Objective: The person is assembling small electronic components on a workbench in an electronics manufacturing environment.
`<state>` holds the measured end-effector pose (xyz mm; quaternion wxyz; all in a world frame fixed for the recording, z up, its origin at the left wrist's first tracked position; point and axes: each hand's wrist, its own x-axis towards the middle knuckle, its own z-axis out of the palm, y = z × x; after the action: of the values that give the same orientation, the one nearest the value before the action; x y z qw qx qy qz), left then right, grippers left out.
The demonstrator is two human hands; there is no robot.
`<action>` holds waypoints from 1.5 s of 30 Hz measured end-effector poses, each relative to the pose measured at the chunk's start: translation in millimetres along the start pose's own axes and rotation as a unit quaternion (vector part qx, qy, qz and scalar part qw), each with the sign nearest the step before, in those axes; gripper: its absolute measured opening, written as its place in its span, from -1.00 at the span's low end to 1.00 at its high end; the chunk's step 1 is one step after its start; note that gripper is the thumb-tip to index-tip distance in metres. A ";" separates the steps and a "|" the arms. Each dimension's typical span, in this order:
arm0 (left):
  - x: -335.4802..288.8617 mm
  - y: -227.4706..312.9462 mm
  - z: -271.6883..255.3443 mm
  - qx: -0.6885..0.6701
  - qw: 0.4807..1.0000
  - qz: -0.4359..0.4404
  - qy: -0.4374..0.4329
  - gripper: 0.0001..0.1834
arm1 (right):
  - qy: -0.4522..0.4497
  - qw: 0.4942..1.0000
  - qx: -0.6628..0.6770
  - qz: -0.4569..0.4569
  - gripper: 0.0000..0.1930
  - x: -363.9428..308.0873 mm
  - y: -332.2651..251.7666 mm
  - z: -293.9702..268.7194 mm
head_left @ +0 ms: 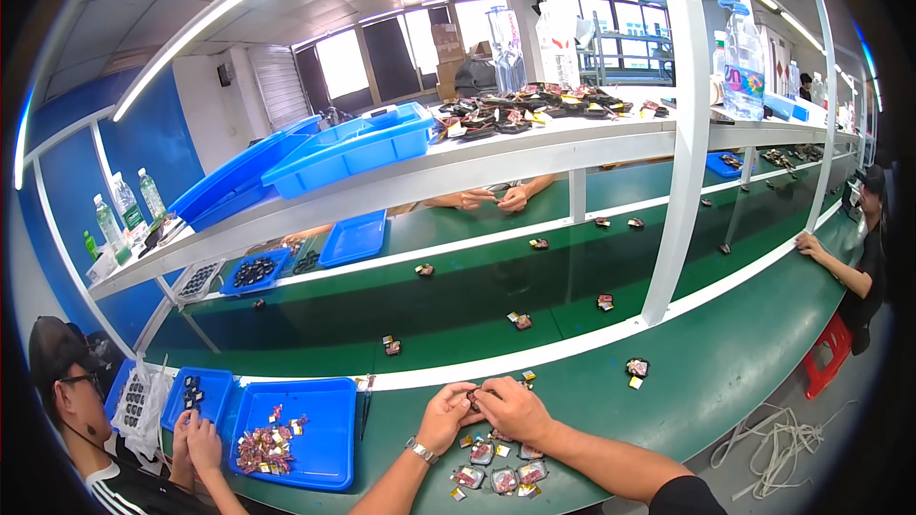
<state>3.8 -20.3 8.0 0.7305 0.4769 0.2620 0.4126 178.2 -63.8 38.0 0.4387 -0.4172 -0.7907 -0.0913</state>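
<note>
My left hand, with a metal-band watch at the wrist, and my right hand meet over the near green bench. Between their closed fingertips is a small dark part, mostly hidden by the fingers. Just below the hands lie several small clear-and-grey cased pieces with reddish insides and yellow-and-white tags. A blue tray stands left of my left forearm, holding a pile of small red, yellow and white pieces. Dark tweezers lie by its right edge.
A green conveyor belt carries scattered small parts past the bench. A white post and shelf rise ahead, loaded with dark parts. Co-workers sit left and right; another person's hands show across the belt. Cords lie on the floor.
</note>
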 end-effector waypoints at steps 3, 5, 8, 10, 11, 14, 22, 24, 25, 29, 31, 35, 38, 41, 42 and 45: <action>0.6 -0.3 0.6 0.003 1.000 -0.002 0.006 -0.72 | 0.015 1.000 0.010 0.016 -0.88 -2.5 1.9 7.5; 0.6 0.7 2.2 -0.001 1.000 -0.005 0.014 -0.72 | 0.015 1.000 0.010 0.022 -0.89 -2.2 1.2 8.4; 0.2 -0.6 2.3 0.005 1.000 -0.003 0.031 -0.74 | 0.011 0.999 0.012 0.028 -0.90 -1.4 -1.3 8.1; 0.8 -0.7 5.1 0.015 0.999 0.001 0.038 -0.75 | 0.008 1.000 0.011 0.027 -0.90 -0.3 -0.5 7.7; 0.6 -0.9 7.3 0.040 0.998 0.011 0.056 -0.77 | 0.020 0.999 0.023 0.021 -0.88 0.4 1.1 8.5; -0.5 -1.5 10.3 0.076 0.993 0.026 0.088 -0.80 | 0.033 0.987 0.123 0.096 -0.84 0.9 -1.3 7.4; 0.4 -6.7 11.3 0.181 0.977 0.049 0.102 -0.81 | 0.014 0.937 0.241 0.251 -0.82 -1.2 3.8 12.6; 0.2 -7.1 10.4 0.172 0.980 0.073 0.074 -0.79 | 0.009 0.935 0.249 0.251 -0.83 0.0 4.4 9.9; 0.3 -7.6 9.8 0.173 0.980 0.071 0.074 -0.79 | 0.004 0.934 0.255 0.250 -0.83 0.0 4.8 8.9; 1.4 -8.4 10.2 0.170 0.981 0.068 0.065 -0.77 | 0.005 0.936 0.255 0.242 -0.85 -1.8 6.3 7.2; 1.9 -8.1 10.5 0.162 0.983 0.066 0.060 -0.77 | 0.001 0.935 0.257 0.244 -0.84 -1.9 6.4 6.6; 0.1 -8.0 7.2 0.160 0.982 0.067 0.070 -0.66 | -0.013 0.917 0.295 0.268 -0.82 3.2 7.0 7.5; 3.0 -1.6 7.9 0.085 0.987 0.097 0.097 -0.53 | 0.023 0.887 0.286 0.361 -0.81 24.2 34.0 13.3; 6.4 -1.0 2.1 0.069 0.985 0.089 0.132 -0.57 | 0.055 0.882 0.220 0.414 -0.78 42.3 98.3 36.9; 7.6 -3.6 1.4 0.067 0.985 0.091 0.127 -0.57 | 0.064 0.897 0.157 0.409 -0.77 44.7 119.0 45.9; 7.9 -9.0 -1.7 0.110 0.986 0.086 0.092 -0.66 | 0.036 0.905 0.115 0.407 -0.75 43.3 140.7 60.7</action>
<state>9.8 -14.6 -0.9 0.6086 0.5347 0.3300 0.4845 233.2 81.7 3.8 0.5107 -0.6459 -0.5406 0.1724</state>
